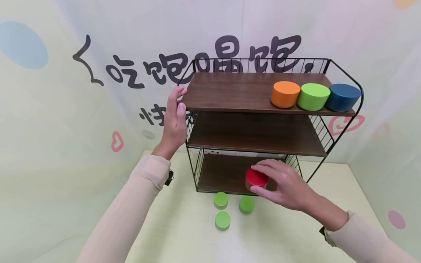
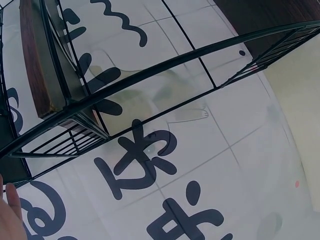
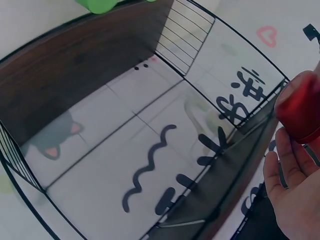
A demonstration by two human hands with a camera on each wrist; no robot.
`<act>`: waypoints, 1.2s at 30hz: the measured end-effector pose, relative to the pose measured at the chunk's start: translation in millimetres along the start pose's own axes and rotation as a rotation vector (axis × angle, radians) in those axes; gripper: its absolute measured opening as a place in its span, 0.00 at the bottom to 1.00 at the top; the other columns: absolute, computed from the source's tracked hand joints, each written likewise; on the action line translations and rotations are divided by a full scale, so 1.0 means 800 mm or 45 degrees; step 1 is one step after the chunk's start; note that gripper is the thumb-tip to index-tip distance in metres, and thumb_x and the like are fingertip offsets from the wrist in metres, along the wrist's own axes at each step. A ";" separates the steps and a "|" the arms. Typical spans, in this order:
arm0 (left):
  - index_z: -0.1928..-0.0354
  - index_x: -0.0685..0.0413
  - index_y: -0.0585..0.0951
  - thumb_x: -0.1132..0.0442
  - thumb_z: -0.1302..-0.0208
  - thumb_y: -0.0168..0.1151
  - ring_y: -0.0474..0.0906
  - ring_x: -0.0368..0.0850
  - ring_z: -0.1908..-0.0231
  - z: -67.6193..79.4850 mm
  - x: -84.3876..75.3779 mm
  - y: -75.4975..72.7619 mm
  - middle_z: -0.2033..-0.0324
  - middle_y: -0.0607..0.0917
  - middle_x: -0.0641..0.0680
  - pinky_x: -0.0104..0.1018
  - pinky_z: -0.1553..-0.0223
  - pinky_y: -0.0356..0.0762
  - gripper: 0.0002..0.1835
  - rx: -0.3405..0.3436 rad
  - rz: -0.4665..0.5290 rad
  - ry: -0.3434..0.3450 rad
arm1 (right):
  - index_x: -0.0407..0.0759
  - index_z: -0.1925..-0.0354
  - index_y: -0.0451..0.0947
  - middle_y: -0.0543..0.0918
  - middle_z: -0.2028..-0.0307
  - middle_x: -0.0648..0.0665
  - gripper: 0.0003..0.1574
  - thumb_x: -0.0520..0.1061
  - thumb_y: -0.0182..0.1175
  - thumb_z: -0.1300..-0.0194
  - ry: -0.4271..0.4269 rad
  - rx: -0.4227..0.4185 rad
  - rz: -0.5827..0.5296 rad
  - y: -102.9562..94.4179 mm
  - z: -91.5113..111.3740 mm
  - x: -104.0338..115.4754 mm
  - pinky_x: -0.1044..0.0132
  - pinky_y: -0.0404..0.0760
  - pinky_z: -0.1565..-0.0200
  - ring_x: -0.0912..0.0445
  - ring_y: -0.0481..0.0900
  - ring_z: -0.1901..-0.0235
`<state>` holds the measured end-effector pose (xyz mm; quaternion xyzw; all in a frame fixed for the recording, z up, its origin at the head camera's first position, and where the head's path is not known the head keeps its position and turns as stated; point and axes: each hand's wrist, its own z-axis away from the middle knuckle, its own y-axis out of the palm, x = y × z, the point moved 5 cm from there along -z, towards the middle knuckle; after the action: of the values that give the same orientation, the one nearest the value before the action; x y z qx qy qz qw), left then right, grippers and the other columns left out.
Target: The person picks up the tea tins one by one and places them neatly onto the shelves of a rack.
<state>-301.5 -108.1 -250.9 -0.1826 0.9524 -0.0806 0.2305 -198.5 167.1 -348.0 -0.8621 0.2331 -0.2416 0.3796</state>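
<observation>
My right hand (image 1: 283,182) grips a red cylinder (image 1: 257,177) between thumb and fingers, in front of the bottom tier of a black wire shelf rack (image 1: 256,132). In the right wrist view the same red cylinder (image 3: 302,107) shows at the right edge, beside the upturned fingers. My left hand (image 1: 175,122) holds the rack at its upper left front corner, thumb toward the front and fingertips bent over the side rail. Only part of the left hand (image 2: 11,215) shows in the left wrist view, at the lower left.
On the top tier's right stand an orange cylinder (image 1: 285,95), a light green cylinder (image 1: 313,97) and a blue cylinder (image 1: 343,98). Three small green discs (image 1: 222,221) lie on the pale table (image 1: 174,226) before the rack. A printed curtain (image 1: 98,120) hangs behind.
</observation>
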 end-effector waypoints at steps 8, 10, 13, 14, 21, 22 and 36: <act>0.38 0.75 0.64 0.72 0.30 0.37 0.67 0.65 0.37 -0.003 -0.008 -0.002 0.42 0.73 0.73 0.51 0.37 0.62 0.21 0.000 -0.004 -0.013 | 0.43 0.45 0.81 0.82 0.49 0.44 0.37 0.52 0.78 0.53 -0.055 -0.011 -0.009 -0.025 -0.028 0.009 0.57 0.85 0.63 0.51 0.80 0.52; 0.38 0.74 0.64 0.71 0.30 0.37 0.66 0.65 0.37 -0.003 -0.008 -0.001 0.42 0.73 0.73 0.51 0.36 0.62 0.21 0.006 -0.001 -0.018 | 0.43 0.45 0.81 0.82 0.49 0.44 0.36 0.52 0.77 0.52 -0.073 -0.018 -0.012 -0.032 -0.036 0.012 0.57 0.85 0.64 0.51 0.80 0.51; 0.37 0.73 0.64 0.71 0.29 0.37 0.67 0.62 0.36 -0.003 -0.008 -0.001 0.41 0.73 0.72 0.50 0.35 0.61 0.21 0.012 0.000 -0.026 | 0.43 0.45 0.81 0.82 0.49 0.44 0.35 0.52 0.76 0.51 -0.103 -0.037 -0.006 -0.042 -0.046 0.017 0.56 0.85 0.64 0.50 0.80 0.52; 0.37 0.73 0.64 0.71 0.29 0.37 0.67 0.61 0.36 -0.003 -0.008 -0.001 0.41 0.73 0.71 0.49 0.35 0.61 0.21 0.013 -0.001 -0.028 | 0.42 0.45 0.81 0.82 0.49 0.44 0.35 0.52 0.76 0.51 -0.109 -0.039 -0.002 -0.046 -0.049 0.018 0.56 0.85 0.64 0.50 0.80 0.51; 0.37 0.72 0.64 0.71 0.29 0.37 0.67 0.60 0.35 0.000 -0.006 0.000 0.41 0.72 0.72 0.53 0.34 0.61 0.21 0.012 0.015 -0.034 | 0.41 0.45 0.81 0.83 0.49 0.42 0.38 0.48 0.78 0.55 -0.135 -0.043 0.022 -0.064 -0.068 0.027 0.55 0.85 0.63 0.49 0.80 0.51; 0.37 0.71 0.64 0.71 0.29 0.38 0.67 0.60 0.35 0.000 -0.006 0.000 0.41 0.73 0.71 0.52 0.34 0.61 0.22 0.011 0.016 -0.036 | 0.40 0.45 0.81 0.83 0.50 0.42 0.38 0.48 0.78 0.55 -0.136 -0.045 0.024 -0.066 -0.071 0.027 0.54 0.85 0.63 0.49 0.80 0.51; 0.34 0.63 0.65 0.65 0.27 0.38 0.67 0.53 0.34 0.005 0.041 0.006 0.39 0.74 0.65 0.48 0.33 0.60 0.23 -0.001 -0.019 -0.024 | 0.39 0.44 0.81 0.83 0.50 0.40 0.35 0.64 0.62 0.35 -0.232 -0.089 0.057 -0.103 -0.103 0.036 0.52 0.85 0.61 0.48 0.80 0.50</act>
<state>-328.4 -117.0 -269.4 -0.1907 0.9488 -0.0803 0.2387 -207.4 155.5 -228.9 -0.8878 0.2250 -0.1454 0.3743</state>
